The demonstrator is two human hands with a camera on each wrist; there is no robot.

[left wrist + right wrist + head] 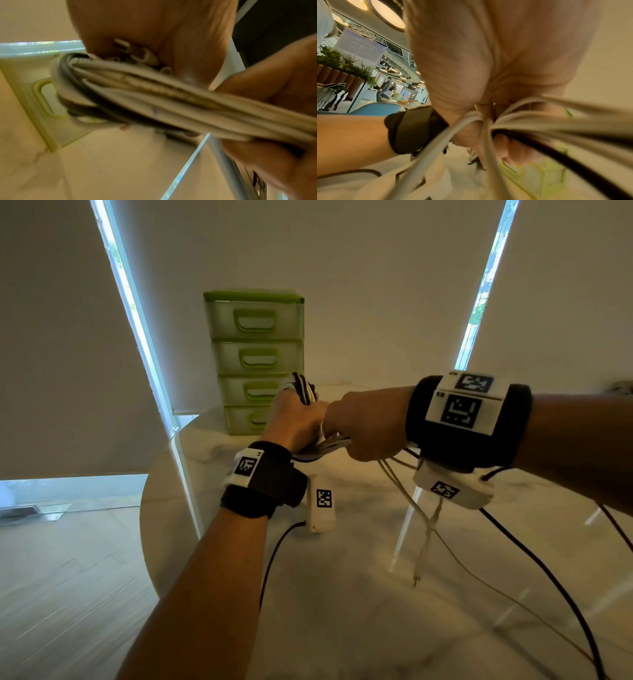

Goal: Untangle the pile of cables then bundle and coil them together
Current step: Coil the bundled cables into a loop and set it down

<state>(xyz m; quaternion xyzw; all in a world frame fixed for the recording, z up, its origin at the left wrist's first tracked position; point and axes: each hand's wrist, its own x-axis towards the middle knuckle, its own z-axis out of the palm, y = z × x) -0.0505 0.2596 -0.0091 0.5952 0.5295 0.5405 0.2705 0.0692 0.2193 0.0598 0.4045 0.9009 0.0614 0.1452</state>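
Note:
Both hands meet above the round marble table (342, 628), in front of a green drawer unit. My left hand (296, 416) grips a folded bundle of white and black cables (303, 390), whose loop sticks up past its fingers. In the left wrist view the cable bundle (154, 93) runs across the palm, with several white plugs tucked behind it. My right hand (366, 424) is closed around the same cables just to the right, knuckles up. Loose white cable ends (426, 539) with a plug and a black cable (548, 577) hang from it down to the table. The right wrist view shows the cables (488, 121) bunched in my fist.
A green plastic drawer unit (255, 350) with several drawers stands at the table's far edge, right behind the hands. Roller blinds cover the windows beyond. The table's left edge (147, 525) drops to a wooden floor. Black leads run from the wrist cameras.

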